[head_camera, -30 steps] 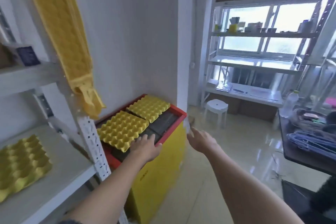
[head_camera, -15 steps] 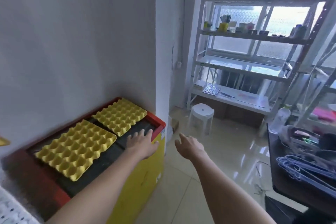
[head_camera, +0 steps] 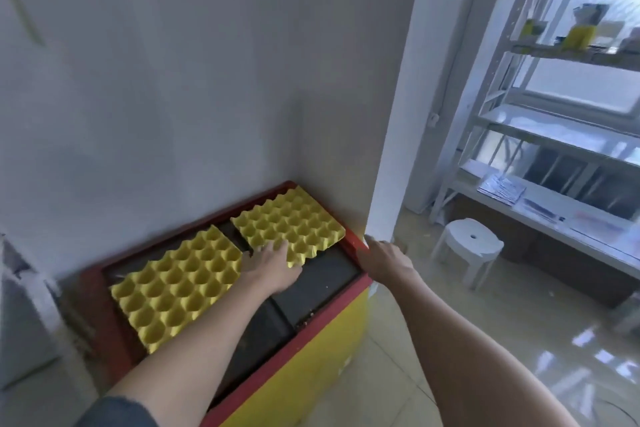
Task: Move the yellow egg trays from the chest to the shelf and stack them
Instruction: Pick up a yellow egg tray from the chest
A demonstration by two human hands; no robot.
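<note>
Fingers of the left hand point(head_camera: 273, 263) lie flat, grip wide, on the far egg tray point(head_camera: 289, 224); right hand point(head_camera: 384, 258) hovers spread.

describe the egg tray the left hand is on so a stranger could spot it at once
Find the yellow chest with the red rim against the grey wall. Two yellow egg trays lie on its dark lid. It is the far tray, in the corner by the white pillar, with the left hand on its near edge; the near tray is untouched.

The two yellow egg trays point(head_camera: 287, 224) looked like matt moulded pulp. The chest point(head_camera: 304, 357) had smooth painted sides and a dark matt lid; the floor tiles point(head_camera: 519, 333) were glossy.
</note>
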